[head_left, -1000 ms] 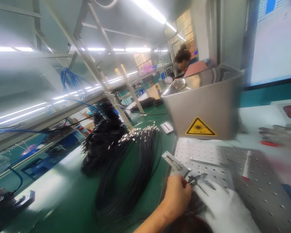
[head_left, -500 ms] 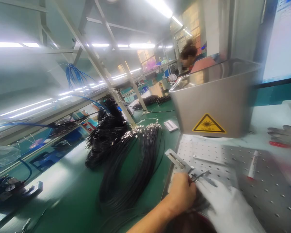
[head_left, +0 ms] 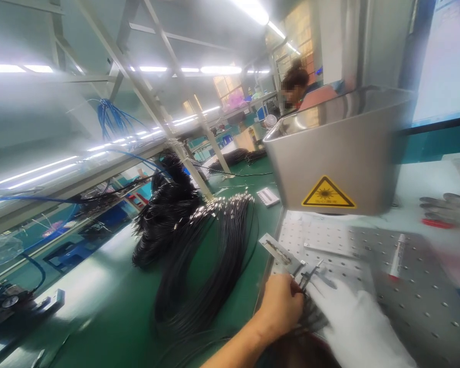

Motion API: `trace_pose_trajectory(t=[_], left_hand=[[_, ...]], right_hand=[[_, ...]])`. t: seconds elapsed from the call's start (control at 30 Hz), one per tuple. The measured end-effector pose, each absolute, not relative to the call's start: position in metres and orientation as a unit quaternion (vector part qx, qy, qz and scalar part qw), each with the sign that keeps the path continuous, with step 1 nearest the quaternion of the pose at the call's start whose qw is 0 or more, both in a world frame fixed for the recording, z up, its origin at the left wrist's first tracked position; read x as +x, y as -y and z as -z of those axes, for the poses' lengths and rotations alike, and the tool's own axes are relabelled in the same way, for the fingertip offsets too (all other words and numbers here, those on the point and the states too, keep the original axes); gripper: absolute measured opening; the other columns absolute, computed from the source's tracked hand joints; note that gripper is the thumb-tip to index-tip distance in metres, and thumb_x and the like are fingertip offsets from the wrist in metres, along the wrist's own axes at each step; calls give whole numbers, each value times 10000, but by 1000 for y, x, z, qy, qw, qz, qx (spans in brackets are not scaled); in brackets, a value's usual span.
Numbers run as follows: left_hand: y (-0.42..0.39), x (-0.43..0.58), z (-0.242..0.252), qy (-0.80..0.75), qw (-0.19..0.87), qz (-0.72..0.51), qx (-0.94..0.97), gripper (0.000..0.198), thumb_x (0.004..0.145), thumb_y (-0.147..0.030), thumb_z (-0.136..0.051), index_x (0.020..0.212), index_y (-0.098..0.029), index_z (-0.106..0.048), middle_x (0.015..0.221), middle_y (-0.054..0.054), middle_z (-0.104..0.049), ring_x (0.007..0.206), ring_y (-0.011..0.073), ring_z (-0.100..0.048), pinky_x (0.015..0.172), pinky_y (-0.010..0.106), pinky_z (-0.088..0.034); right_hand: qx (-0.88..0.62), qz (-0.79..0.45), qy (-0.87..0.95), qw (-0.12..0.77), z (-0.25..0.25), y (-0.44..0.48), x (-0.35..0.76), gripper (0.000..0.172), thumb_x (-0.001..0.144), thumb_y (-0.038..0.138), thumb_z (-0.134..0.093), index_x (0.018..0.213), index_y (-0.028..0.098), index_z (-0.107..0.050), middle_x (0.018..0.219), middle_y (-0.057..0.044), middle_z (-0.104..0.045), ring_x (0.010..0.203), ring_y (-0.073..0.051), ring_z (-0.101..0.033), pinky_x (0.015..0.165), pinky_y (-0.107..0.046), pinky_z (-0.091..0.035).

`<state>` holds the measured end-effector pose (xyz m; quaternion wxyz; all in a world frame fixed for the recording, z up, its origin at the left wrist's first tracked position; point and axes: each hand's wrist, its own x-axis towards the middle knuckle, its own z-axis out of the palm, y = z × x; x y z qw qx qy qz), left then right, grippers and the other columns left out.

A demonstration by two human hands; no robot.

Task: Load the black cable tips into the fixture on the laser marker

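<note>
My bare left hand [head_left: 281,304] is closed in a pinch on thin black cable ends [head_left: 309,273] at the near edge of a perforated metal plate [head_left: 414,291]. My right hand [head_left: 348,319], in a white glove, lies against the same cable ends with its fingers curled on them. The metal-tipped ends fan out just above both hands, next to a small metal fixture [head_left: 278,250]. A dark bunch of cables [head_left: 310,319] runs under my hands toward me.
A long bundle of black cables [head_left: 214,255] and a black coil heap [head_left: 163,214] lie on the green table [head_left: 99,296]. A steel housing with a yellow laser sign [head_left: 327,191] overhangs the plate. A marker [head_left: 397,255] lies right. A person sits far behind.
The view has drifted slightly. My hands stay together at the plate's edge, and the cable ends have shifted a little between my fingers.
</note>
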<state>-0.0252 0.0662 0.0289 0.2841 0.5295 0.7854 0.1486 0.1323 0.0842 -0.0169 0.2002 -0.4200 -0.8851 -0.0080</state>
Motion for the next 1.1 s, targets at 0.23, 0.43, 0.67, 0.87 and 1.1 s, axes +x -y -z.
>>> trace_pose_trajectory(t=[0.23, 0.43, 0.67, 0.87, 1.1], left_hand=[[-67, -30, -24, -771, 310, -220, 511, 111, 736, -140, -600, 790, -173, -691, 765, 16, -655, 777, 166, -578, 718, 263, -396], [-47, -51, -44, -766, 238, -288, 523, 167, 858, -219, -531, 946, -173, -666, 595, -55, -506, 581, 110, -436, 591, 247, -301], [-21, -52, -45, -781, 196, -131, 578, 229, 896, -246, -488, 975, -220, -702, 898, 74, -745, 849, 223, -679, 722, 303, -357], [-29, -48, -36, -792, 178, -38, 583, 323, 946, -285, -381, 972, -210, -694, 969, 135, -754, 953, 304, -712, 729, 337, -386], [-37, -40, -49, -806, 146, 53, 571, 338, 941, -292, -370, 964, -205, -696, 993, 121, -760, 955, 320, -721, 776, 373, -483]], right_hand=[[-376, 39, 906, 189, 29, -92, 134, 635, 684, 50, -548, 1281, 234, -664, 1320, -96, -629, 1131, -318, -596, 974, -504, -481], [-390, 52, 904, 168, 26, -97, 134, 625, 708, 47, -507, 1240, 323, -684, 1311, -78, -631, 959, -288, -662, 798, -448, -563], [-383, 96, 909, 135, 32, -99, 132, 603, 718, 39, -491, 1200, 326, -711, 1301, -117, -638, 1051, -306, -662, 781, -440, -573], [-371, 83, 915, 137, 21, -97, 136, 595, 737, 35, -470, 1214, 308, -695, 1293, -114, -640, 1026, -280, -667, 771, -409, -580], [-355, 64, 916, 178, 24, -97, 137, 576, 746, 52, -454, 1202, 303, -701, 1302, -64, -643, 1013, -278, -654, 768, -427, -594]])
